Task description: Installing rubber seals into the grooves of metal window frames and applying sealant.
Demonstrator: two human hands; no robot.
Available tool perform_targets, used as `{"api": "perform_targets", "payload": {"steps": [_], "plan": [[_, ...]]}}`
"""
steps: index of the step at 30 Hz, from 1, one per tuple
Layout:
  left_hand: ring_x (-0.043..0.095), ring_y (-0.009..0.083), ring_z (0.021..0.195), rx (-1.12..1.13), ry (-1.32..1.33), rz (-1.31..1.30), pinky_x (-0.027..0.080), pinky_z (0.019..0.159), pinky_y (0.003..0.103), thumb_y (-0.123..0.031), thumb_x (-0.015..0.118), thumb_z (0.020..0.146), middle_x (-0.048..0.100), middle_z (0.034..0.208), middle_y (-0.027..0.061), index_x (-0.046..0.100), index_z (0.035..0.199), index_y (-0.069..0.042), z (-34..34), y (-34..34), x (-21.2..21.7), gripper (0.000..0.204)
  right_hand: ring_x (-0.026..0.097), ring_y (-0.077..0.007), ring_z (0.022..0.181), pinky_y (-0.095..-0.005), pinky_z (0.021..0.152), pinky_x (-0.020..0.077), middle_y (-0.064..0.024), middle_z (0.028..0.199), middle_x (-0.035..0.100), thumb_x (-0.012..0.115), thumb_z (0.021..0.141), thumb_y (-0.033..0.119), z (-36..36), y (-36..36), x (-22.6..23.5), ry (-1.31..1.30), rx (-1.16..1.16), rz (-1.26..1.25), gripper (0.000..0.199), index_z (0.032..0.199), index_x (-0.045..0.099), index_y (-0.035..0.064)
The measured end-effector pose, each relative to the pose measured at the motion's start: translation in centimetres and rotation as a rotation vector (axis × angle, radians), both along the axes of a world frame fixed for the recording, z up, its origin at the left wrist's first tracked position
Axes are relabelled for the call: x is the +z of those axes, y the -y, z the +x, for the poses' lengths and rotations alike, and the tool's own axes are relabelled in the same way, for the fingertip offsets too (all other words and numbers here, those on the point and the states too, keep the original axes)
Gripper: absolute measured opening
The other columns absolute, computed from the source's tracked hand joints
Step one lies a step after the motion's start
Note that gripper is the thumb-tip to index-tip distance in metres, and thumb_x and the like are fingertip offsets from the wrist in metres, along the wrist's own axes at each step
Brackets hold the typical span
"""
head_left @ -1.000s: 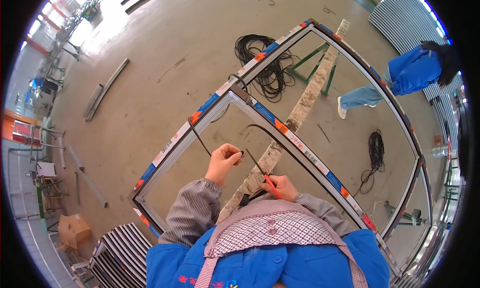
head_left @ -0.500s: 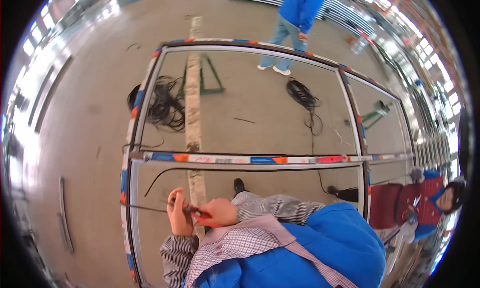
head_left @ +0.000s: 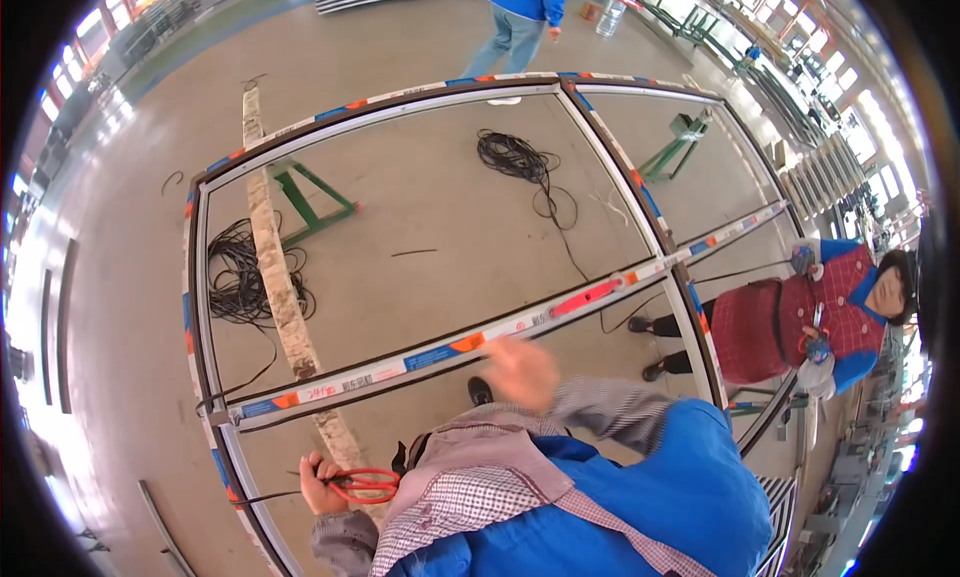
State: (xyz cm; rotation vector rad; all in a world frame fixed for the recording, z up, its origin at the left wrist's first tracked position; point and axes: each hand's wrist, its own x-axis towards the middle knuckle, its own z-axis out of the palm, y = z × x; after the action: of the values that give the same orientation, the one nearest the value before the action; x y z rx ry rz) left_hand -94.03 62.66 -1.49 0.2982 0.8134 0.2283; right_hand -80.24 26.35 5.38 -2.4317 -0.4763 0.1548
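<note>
Low on the left, my left hand [head_left: 319, 485] is closed around red-handled scissors [head_left: 366, 486], whose loop handles stick out toward my apron. A thin black strip [head_left: 268, 498] runs from the left side of the large metal frame [head_left: 204, 385] to this hand. My right hand [head_left: 525, 374], smeared by motion, is over or just in front of the frame's middle bar [head_left: 392, 369]; its fingers cannot be made out. Farther right on that bar lies a red-pink tool [head_left: 586, 299], apart from my right hand.
A co-worker in a dark red apron [head_left: 745, 332] stands at the frame's right, holding a black strip. Another person in blue [head_left: 524, 7] is beyond the far edge. Coiled black strips [head_left: 512, 157], a green stand [head_left: 312, 209] and a pale beam [head_left: 270, 242] show through the frame.
My right hand has left the scissors and moved right toward the middle bar. The scissors stay in my left hand. The view has turned, so the frame appears tilted.
</note>
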Motion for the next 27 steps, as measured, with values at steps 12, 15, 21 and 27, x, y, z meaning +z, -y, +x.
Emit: {"api": "perform_targets", "payload": {"steps": [12,15,21,27], "plan": [[0.018,0.0034,0.039,0.221,-0.104,-0.191,0.019,0.034,0.019,-0.019,0.042,0.094,0.025,0.054,-0.0070,0.030,0.064,-0.015,-2.0,-1.8,-2.7,0.032,0.051,-0.0216,0.091,-0.0364,0.078,0.0422,-0.0049,0.091,0.051,0.051,0.076,0.018,8.4,21.5,-8.2,0.329,0.264,-0.980,0.035,0.109,0.046,0.0087],[0.017,0.0037,0.038,0.121,-0.130,-0.126,0.019,0.034,0.019,-0.017,0.045,0.093,0.023,0.052,-0.0075,0.031,0.063,-0.016,-1.8,-2.9,-2.7,0.033,0.053,-0.0244,0.088,-0.0373,0.073,0.0441,-0.0069,0.090,0.052,0.052,0.074,0.014,9.0,19.7,-5.6,0.211,0.284,-0.841,0.031,0.105,0.048,0.0081],[0.020,0.0044,0.038,0.062,-0.080,-0.204,0.020,0.034,0.020,-0.019,0.045,0.092,0.028,0.052,-0.0073,0.035,0.067,-0.015,-0.9,-7.8,-8.1,0.027,0.054,-0.0289,0.084,-0.0389,0.070,0.0460,-0.0108,0.090,0.053,0.050,0.075,0.009,7.6,0.6,0.2,0.146,0.461,-0.431,0.021,0.096,0.049,0.0068],[0.023,0.0050,0.039,0.049,-0.037,-0.226,0.025,0.035,0.021,-0.017,0.050,0.087,0.036,0.055,-0.0053,0.040,0.068,-0.013,1.0,-12.4,-14.1,0.022,0.060,-0.0315,0.074,-0.0435,0.061,0.0479,-0.0126,0.079,0.060,0.051,0.083,0.022,2.1,-22.3,-0.6,-0.057,0.754,-0.718,0.018,0.089,0.047,0.0063]]}}
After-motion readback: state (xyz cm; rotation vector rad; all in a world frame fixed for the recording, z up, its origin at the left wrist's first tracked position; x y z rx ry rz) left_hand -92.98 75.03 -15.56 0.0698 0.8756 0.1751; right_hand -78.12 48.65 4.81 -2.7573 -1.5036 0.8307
